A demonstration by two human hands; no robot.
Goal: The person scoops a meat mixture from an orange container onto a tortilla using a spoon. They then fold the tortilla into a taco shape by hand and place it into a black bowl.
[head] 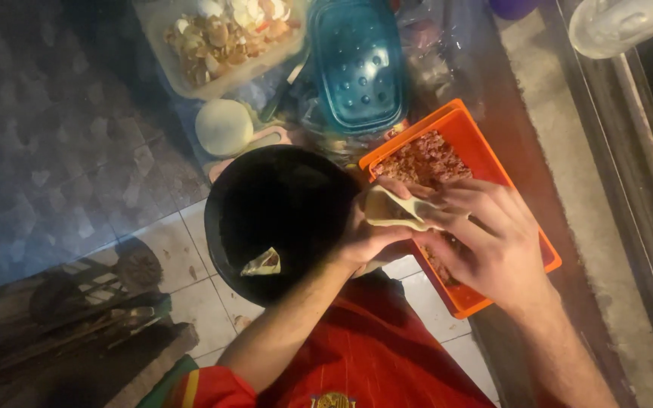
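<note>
- Fingers of the left hand [360,238] curled under a folded piece of pale dough [391,209], cupping it from below.
- Fingers of the right hand [485,238] closed on the same dough from the other side, fingertips pinching along its upper edge.
- Dough held up in the air between both hands, right over the near corner of an orange rectangular tray [493,162] and just beside the rim of a black bowl [266,211].
- Orange tray loaded with reddish minced filling [422,159], partly hidden under the right hand.
- One already folded dough piece [264,263] lying down inside the black bowl, near its front wall.
- Further back: round ball of white dough [223,126], a teal lidded container [357,64], and a clear tub of broken eggshells [224,38].
- Everything sitting on a dark, dim surface [515,91]; light floor tiles [190,287] showing below.
- Red shirt [372,355] at the bottom edge, pretty murky lighting overall.
</note>
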